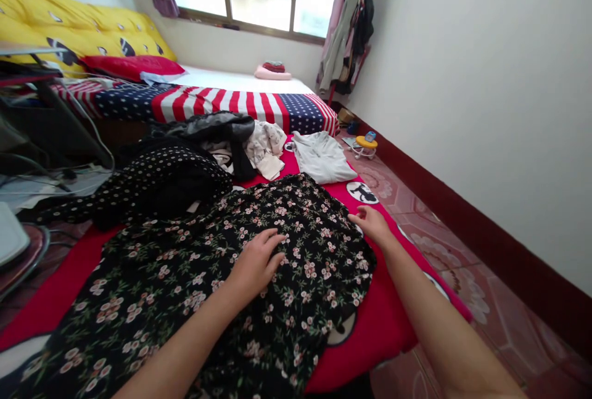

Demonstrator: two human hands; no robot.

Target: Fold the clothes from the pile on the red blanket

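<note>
A black floral garment [296, 263] lies spread out over a red mat with white and black patches [393, 331]. Above its middle, or resting on it, is my left hand [261, 257], fingers loosely stretched and thumb apart, with nothing in them. My right hand [372, 224] is at the garment's upper right edge. Its fingers are slightly bent and apart, and no cloth shows between them; whether the fingertips touch the fabric I cannot tell. Past the garment, a folded light grey shirt [321, 157] lies on the mat.
A heap of clothes, with a black dotted garment [157, 171] and a pale printed one [266, 146], lies at the left. Beyond is a bed with a stars-and-stripes cover [222, 103]. A small yellow-topped stool [366, 142] stands near the right wall [462, 109].
</note>
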